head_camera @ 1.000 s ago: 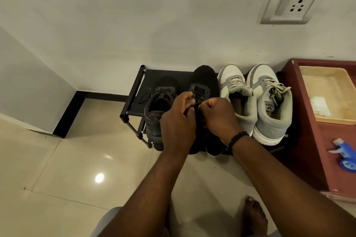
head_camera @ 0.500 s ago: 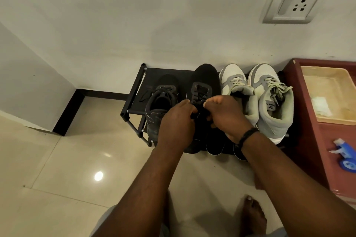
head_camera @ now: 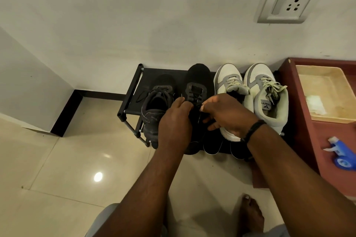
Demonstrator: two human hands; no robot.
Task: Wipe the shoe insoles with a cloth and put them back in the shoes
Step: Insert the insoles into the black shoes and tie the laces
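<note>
Four shoes: stand in a row on the top shelf of a black shoe rack against the wall, toes to the wall; two black on the left, two white-and-grey on the right
Black running shoe, right of its pair: upright, between the other black shoe and the left white sneaker; its heel end is hidden under the hands; lace eyelets show just ahead of the fingers
Left hand: over the black running shoe's opening; fingers curled, thumb and forefinger pinching its black lace on the left side
Right hand: fingers curled, fingertips pinching the same lace from the right; lower fingers spread loosely; a black band circles the wrist
Insoles: cannot tell where they lie; none shows plainly
Right white sneaker: laces loose, tongue label visible
Lower shelf: dark shoes with pale sole edges poke out under the hands
Red surface: at the right; holds a beige tray with a pale folded cloth inside, and a blue spray bottle lying on its side nearer the person
Floor: glossy cream tiles; a bare foot at the bottom edge
Wall: a socket plate at upper right
</note>
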